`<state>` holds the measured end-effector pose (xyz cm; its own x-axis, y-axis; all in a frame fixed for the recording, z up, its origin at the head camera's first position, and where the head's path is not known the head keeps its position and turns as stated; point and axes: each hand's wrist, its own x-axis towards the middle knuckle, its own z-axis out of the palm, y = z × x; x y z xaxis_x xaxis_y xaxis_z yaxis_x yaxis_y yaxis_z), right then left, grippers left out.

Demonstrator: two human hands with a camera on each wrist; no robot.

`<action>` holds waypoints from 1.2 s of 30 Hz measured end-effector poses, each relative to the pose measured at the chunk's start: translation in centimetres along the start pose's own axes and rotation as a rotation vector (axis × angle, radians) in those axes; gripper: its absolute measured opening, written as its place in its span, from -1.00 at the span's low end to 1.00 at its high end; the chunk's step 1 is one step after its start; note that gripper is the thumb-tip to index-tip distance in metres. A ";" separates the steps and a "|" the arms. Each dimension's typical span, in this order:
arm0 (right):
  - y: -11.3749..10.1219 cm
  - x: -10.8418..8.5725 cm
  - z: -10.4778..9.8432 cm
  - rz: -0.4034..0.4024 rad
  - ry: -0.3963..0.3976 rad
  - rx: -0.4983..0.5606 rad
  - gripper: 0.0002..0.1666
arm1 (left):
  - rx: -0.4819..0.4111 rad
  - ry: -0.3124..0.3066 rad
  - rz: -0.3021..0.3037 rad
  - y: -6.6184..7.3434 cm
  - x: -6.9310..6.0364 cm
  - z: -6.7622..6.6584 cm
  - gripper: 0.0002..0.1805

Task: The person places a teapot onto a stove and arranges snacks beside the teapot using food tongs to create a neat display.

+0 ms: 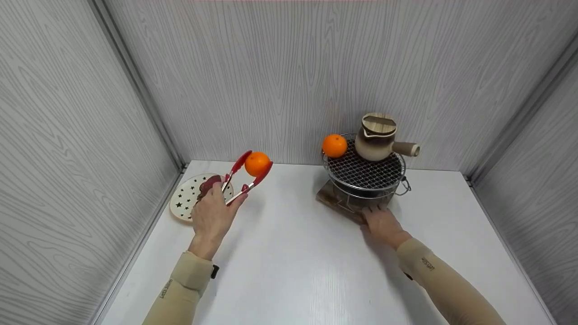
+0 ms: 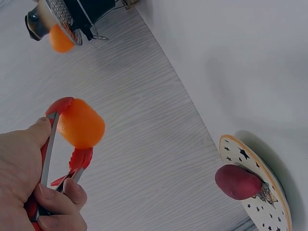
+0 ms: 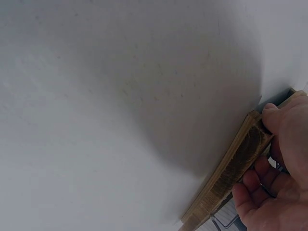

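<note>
My left hand (image 1: 212,212) holds red-tipped tongs (image 1: 238,195), their jaws on either side of an orange (image 1: 257,164) lifted above the table. In the left wrist view, the tongs' red tips touch the orange (image 2: 82,124) from two sides. Below and left of it lies a star-patterned plate (image 1: 180,195) bearing a dark red oval thing (image 2: 238,182), possibly a sweet potato. My right hand (image 1: 383,225) grips the edge of a wooden base (image 1: 338,208) under a round grill (image 1: 372,175), thumb and fingers on opposite sides of the wood (image 3: 236,166).
On the grill's wire mesh sit a second orange (image 1: 334,146) and a brown-and-cream teapot (image 1: 374,145) with a wooden lid and side handle. Grey wood-grain panels (image 1: 271,81) enclose the white table (image 1: 289,253) at the back and sides.
</note>
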<state>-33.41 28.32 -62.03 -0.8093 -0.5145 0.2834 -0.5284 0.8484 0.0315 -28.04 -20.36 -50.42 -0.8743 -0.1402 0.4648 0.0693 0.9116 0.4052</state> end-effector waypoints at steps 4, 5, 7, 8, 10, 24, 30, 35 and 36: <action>-0.3 0.0 -0.3 -0.007 0.022 -0.016 -0.44 | -0.016 -0.006 0.007 0.5 0.1 0.0 -0.21; -0.3 0.0 -0.4 -0.006 0.022 -0.018 -0.45 | -0.017 -0.008 0.008 0.7 0.1 0.0 -0.19; -0.4 -0.1 -0.4 -0.007 0.023 -0.023 -0.46 | -0.018 -0.013 0.010 0.9 0.1 -0.1 -0.16; -0.4 -0.1 -0.4 -0.009 0.019 -0.023 -0.46 | -0.018 -0.015 0.011 1.0 0.1 -0.1 -0.15; -0.2 -0.1 -0.2 -0.018 0.027 -0.013 -0.45 | -0.021 -0.018 0.013 1.2 0.2 0.0 -0.15; 0.7 -0.2 0.8 -0.027 0.042 -0.007 -0.42 | -0.053 -0.051 0.008 2.6 0.4 0.3 -0.21; 2.8 -0.2 4.1 -0.045 0.098 -0.033 -0.39 | -0.053 -0.067 0.019 3.3 0.4 0.4 -0.19; 2.0 -0.1 2.8 -0.037 0.074 0.014 -0.41 | -0.043 -0.065 0.044 4.1 0.5 0.4 -0.19; 1.3 -0.1 1.7 -0.025 0.053 0.028 -0.40 | -0.043 -0.064 0.047 4.2 0.5 0.4 -0.20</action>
<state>-34.44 29.26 -63.64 -0.7815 -0.5275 0.3333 -0.5559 0.8312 0.0121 -28.42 -16.40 -48.79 -0.8985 -0.0710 0.4333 0.1305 0.8991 0.4179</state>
